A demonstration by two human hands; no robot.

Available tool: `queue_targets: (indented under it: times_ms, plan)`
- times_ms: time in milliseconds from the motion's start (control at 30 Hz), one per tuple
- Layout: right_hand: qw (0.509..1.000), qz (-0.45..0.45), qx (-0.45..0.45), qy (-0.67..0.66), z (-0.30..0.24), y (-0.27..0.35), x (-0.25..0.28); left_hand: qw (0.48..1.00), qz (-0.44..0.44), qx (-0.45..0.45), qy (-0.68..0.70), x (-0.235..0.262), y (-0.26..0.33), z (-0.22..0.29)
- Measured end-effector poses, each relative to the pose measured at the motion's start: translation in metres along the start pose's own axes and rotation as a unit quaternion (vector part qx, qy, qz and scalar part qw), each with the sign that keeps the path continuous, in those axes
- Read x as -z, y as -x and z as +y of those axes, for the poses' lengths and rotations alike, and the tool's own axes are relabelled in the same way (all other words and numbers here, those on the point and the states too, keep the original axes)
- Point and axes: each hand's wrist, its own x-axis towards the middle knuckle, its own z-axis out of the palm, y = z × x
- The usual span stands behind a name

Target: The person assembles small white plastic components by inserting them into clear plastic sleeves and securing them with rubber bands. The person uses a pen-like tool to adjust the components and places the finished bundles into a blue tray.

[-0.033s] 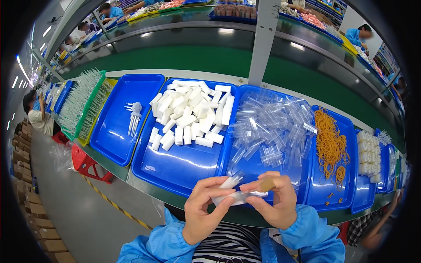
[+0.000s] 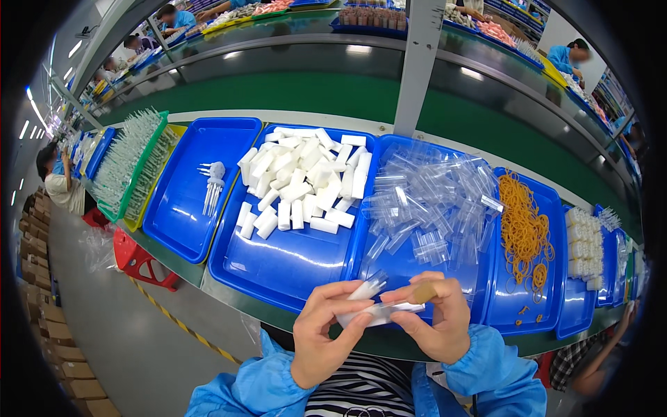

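Just over the front edge of the blue trays, my left hand [image 2: 321, 332] and my right hand [image 2: 439, 316] come together. Between their fingertips lies a white cylinder in a clear plastic sleeve [image 2: 379, 317], pinched from both sides. A second white cylinder with a clear end [image 2: 366, 286] sticks up from my left fingers. Tan tape or a finger cover [image 2: 424, 292] wraps one right finger. Beyond my hands, white cylinders [image 2: 306, 174] are heaped in one tray, and clear plastic sleeves [image 2: 431, 194] in the tray to its right.
Orange rubber bands [image 2: 524, 222] fill a tray at right, with white parts [image 2: 582, 240] past it. At left, a tray holds a few thin white-tipped pieces [image 2: 212, 187], beside a green rack of bristly clear parts [image 2: 135, 167]. A grey post [image 2: 419, 69] rises behind the trays.
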Motion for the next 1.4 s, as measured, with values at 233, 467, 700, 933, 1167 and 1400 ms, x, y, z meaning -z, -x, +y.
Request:
queue_targets:
  times_ms: [233, 467, 700, 933, 1167, 1400]
  plan:
    - [0.998, -0.035, -0.041, 0.038, -0.007, -0.013, 0.007, 0.991, -0.009, -0.074, -0.113, 0.001, 0.003, -0.002]
    - [0.996, -0.053, -0.065, 0.009, -0.012, -0.016, 0.006, 0.993, 0.002, -0.055, -0.109, -0.002, 0.002, -0.003]
    - [0.943, -0.025, 0.084, 0.321, -0.029, -0.024, 0.001, 0.982, -0.098, -0.073, -0.141, -0.010, -0.004, 0.004]
    - [0.892, -0.014, 0.139, 0.431, -0.018, -0.023, 0.003, 0.986, -0.122, -0.046, -0.107, -0.018, 0.002, 0.004]
    - [0.921, -0.078, 0.141, 0.355, -0.018, -0.023, 0.019, 0.987, -0.065, 0.054, 0.138, -0.017, 0.002, 0.002]
    - [0.922, -0.096, 0.129, 0.351, -0.022, -0.020, 0.020, 0.981, -0.087, 0.093, 0.146, -0.011, 0.002, -0.006]
